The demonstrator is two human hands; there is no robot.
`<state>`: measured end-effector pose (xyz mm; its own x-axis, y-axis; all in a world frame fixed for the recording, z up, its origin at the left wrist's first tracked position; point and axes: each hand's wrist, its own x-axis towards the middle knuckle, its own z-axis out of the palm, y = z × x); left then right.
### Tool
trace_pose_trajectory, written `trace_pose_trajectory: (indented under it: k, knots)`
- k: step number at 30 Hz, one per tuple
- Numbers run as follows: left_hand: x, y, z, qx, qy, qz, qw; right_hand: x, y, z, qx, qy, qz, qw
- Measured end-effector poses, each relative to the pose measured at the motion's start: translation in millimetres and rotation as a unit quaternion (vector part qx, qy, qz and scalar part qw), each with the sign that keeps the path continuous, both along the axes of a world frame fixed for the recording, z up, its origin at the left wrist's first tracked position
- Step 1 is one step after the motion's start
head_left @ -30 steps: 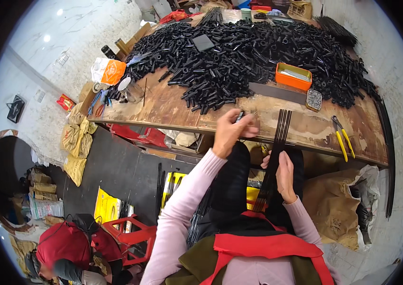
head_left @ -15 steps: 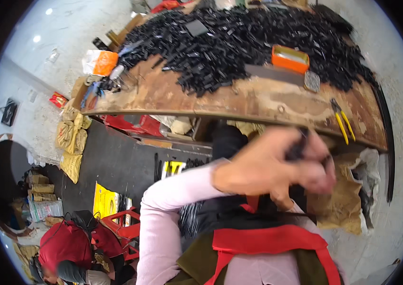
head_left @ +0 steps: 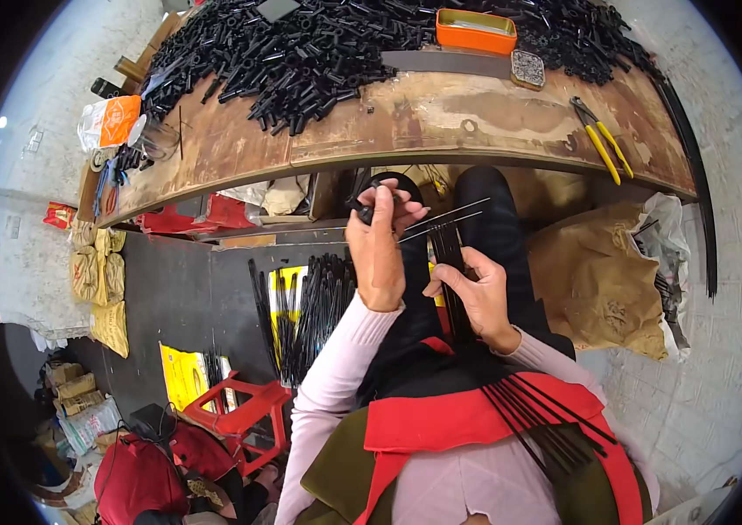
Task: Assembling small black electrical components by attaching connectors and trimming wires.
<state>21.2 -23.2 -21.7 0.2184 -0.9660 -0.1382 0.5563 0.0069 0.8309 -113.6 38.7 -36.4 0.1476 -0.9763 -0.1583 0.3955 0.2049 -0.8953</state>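
Observation:
My left hand [head_left: 375,249] is closed in front of the bench edge, with small black pieces [head_left: 365,210] in its curled fingers. Thin dark rods [head_left: 458,213] cross close by it; whether that hand grips them I cannot tell. Over my lap, my right hand [head_left: 478,297] is wrapped round a bundle of slim black rods [head_left: 448,249] pointing up toward the bench. More black rods [head_left: 550,420] lie fanned over my red apron [head_left: 441,424], their tips toward me.
Across the wooden bench [head_left: 336,140] spreads a heap of short black tubes [head_left: 257,61]. An orange tin [head_left: 476,33] and yellow-handled pliers [head_left: 603,144] lie there too. A brown paper sack [head_left: 598,280] stands at right. Black rods [head_left: 323,306] and a red stool [head_left: 244,420] are on the left.
My left hand, blurred and reaching across to the right before, has moved left toward the bench edge. My right hand and its rod bundle now show. The whole view has shifted.

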Motion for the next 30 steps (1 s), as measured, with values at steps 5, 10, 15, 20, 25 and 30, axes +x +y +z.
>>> trace_pose_trajectory:
  k: [5,10,15,20,25,30]
  knots:
    - [-14.6,-6.2,-9.0,0.026,0.084,0.003,0.996,1.3,-4.6,-3.8,0.011,-0.014,-0.017,1.0]
    - [-20.1,-10.5,-9.1,0.028,0.103,0.028,0.994,6.5,-11.1,-9.2,-0.011,-0.027,-0.014,0.999]
    - [-20.3,-14.0,-12.0,0.041,0.149,0.046,0.987,5.4,-8.9,-10.5,0.018,-0.032,-0.012,0.999]
    - [-30.0,-14.4,-14.5,0.05,0.137,0.054,0.988,2.9,-7.3,-10.6,0.009,-0.001,-0.043,0.999]
    - [-13.8,-18.0,-24.1,0.06,0.103,-0.007,0.993,-0.1,-12.7,-10.0,0.024,-0.029,-0.028,0.999]
    - [2.6,2.2,-9.3,0.129,0.068,-0.105,0.984,-2.4,-12.4,-9.5,0.038,-0.022,-0.049,0.998]
